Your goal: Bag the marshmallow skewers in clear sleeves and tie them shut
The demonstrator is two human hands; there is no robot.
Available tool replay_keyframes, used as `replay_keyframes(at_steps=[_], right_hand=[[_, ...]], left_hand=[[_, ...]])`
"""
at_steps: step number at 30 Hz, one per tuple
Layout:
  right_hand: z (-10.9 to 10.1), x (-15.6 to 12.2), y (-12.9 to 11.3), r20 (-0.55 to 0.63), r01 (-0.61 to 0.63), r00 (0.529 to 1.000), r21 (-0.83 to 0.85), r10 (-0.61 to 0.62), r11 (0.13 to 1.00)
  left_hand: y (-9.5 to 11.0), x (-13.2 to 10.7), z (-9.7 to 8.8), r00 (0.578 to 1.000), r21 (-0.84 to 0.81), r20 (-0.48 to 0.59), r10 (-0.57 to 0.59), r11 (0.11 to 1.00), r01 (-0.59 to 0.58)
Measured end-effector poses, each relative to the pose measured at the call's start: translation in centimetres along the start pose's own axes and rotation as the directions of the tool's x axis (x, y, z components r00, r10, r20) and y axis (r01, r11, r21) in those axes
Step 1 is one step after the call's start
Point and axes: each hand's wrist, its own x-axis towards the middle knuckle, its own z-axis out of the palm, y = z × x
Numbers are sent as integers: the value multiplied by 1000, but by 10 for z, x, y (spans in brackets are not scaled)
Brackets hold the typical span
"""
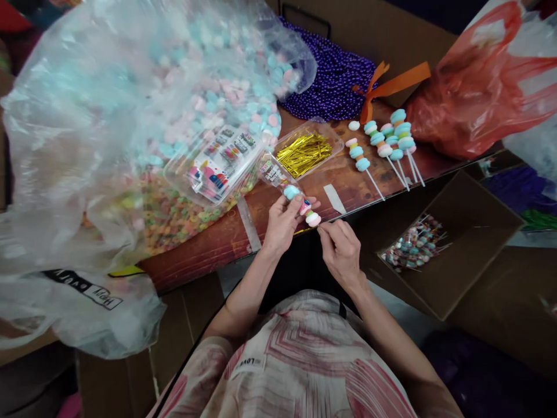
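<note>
A marshmallow skewer in blue, pink, white and green sits inside a clear printed wrapper, slanting over the table's front edge. My left hand is closed around its middle, thumb on top. At the skewer's lower end, my right hand pinches with thumb and forefinger; the stick is hidden by those fingers, and whether a tie is there too I cannot tell. Just beyond my left hand lie a clear tray of gold twist ties and a plastic box of printed wrappers.
Unwrapped marshmallow skewers lie at the table's right, near a red plastic bag. A huge clear bag of marshmallows fills the left, above ring-shaped candies. Purple beads lie behind. A cardboard box below right holds wrapped skewers.
</note>
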Motion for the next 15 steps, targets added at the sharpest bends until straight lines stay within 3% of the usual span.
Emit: replay_keyframes(at_steps=[3,7,10,15], right_hand=[[-3,2,-1,155,-230,969,272,193,934],[-4,1,2,287,-492,870,486,400,722],[-2,1,1,265,-511,859,502,438,698],[7,3,-8,65,-338,939,366,339,867]], left_hand=[[2,0,-2,999,-34,15,-29,999,29],[2,0,-3,998,-52,54,-35,998,38],[-1,-3,-1,998,-12,59,-26,1000,27],[-3,-12,7,994,46,95,-57,998,53]])
